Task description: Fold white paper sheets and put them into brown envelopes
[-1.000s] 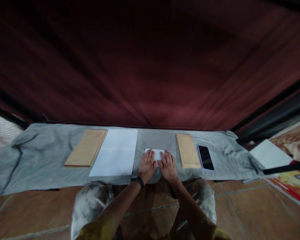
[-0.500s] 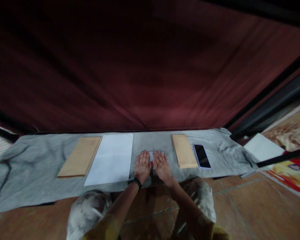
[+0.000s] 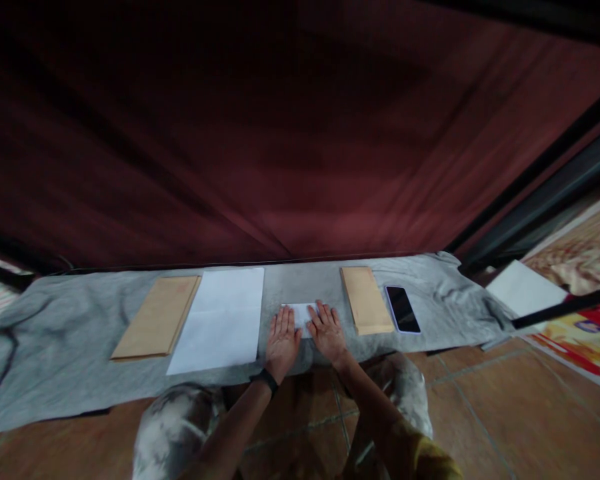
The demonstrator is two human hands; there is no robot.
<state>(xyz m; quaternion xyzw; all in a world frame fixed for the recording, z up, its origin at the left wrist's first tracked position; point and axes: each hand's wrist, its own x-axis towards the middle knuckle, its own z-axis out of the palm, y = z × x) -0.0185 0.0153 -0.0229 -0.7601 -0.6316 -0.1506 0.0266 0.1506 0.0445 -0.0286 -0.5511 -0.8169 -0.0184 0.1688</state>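
A small folded white paper (image 3: pixel 303 317) lies on the grey cloth, partly covered by both hands. My left hand (image 3: pixel 283 339) rests flat on its left part, fingers stretched forward, a dark band around the wrist. On the right part presses my right hand (image 3: pixel 327 332), palm down with the fingers slightly spread. Between the hands the middle of the paper shows. Left of my left hand is a stack of white paper sheets (image 3: pixel 223 320) with a faint crease across it. To the right of my right hand lies a narrow stack of brown envelopes (image 3: pixel 366 300).
A wider stack of brown envelopes (image 3: pixel 157 317) lies at the left on the grey cloth (image 3: pixel 55 347). A phone (image 3: pixel 403 310) is at the right. Dark red fabric (image 3: pixel 290 167) rises behind the cloth. A white board (image 3: pixel 525 290) and a colourful package (image 3: pixel 585 340) are at far right.
My hands have moved apart, the left one outward to the left. More of the folded white paper shows between them.
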